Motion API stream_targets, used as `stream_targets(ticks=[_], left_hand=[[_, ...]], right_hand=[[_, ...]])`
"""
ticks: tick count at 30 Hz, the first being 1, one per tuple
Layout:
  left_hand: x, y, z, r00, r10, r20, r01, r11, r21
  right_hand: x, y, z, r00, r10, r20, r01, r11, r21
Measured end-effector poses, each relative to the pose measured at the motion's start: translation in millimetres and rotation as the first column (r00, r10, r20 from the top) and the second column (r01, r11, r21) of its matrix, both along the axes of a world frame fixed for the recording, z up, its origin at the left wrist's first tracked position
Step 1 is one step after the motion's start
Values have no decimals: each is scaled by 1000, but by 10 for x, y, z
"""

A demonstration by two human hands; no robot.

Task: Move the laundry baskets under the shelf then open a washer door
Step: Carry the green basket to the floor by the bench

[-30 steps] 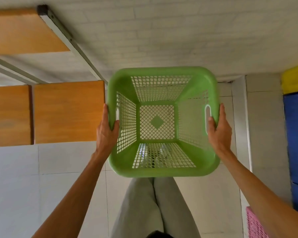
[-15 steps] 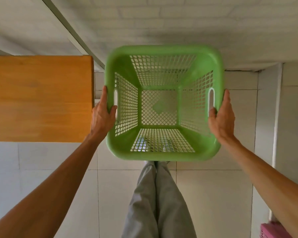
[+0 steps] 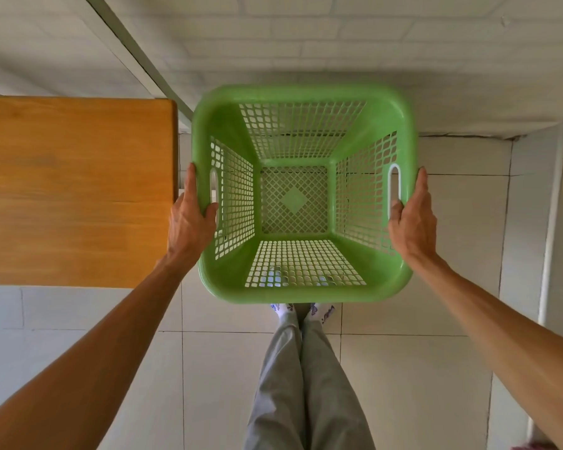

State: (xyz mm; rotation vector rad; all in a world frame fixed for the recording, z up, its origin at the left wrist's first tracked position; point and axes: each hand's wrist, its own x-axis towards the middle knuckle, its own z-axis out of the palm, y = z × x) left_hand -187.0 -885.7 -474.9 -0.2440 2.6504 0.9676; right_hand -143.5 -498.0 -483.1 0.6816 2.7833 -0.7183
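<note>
An empty green plastic laundry basket [image 3: 303, 290] with latticed sides hangs in front of me above the tiled floor, its mouth facing up. My left hand [image 3: 190, 222] grips its left rim by the handle slot, thumb inside. My right hand [image 3: 410, 219] grips the right rim by the other slot. The wooden shelf board [image 3: 75, 190] lies just left of the basket, close to my left hand. No washer is in view.
A white brick wall [image 3: 338, 43] stands right behind the basket. A grey metal shelf rail [image 3: 134, 50] runs diagonally at the upper left. My legs and patterned socks [image 3: 303, 311] are below the basket. A pink basket corner [image 3: 533, 445] shows at the bottom right.
The view has tilted down and shifted right: the basket sits lower in frame and nearer the floor, the shelf board slid left. Both hands keep the same grip.
</note>
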Motion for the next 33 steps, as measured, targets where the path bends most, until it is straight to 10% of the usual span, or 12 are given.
stream_targets(ticks=[23,33], left_hand=[[-188,-26,121,988,-8,153,17,998,-53],[155,207,1951,979,-138,151,158,979,-131]], right_hand=[[-259,282,209,939,198,280,-155,973,-170],[-65,-225,2000,912,266,313,-248,964,-95]])
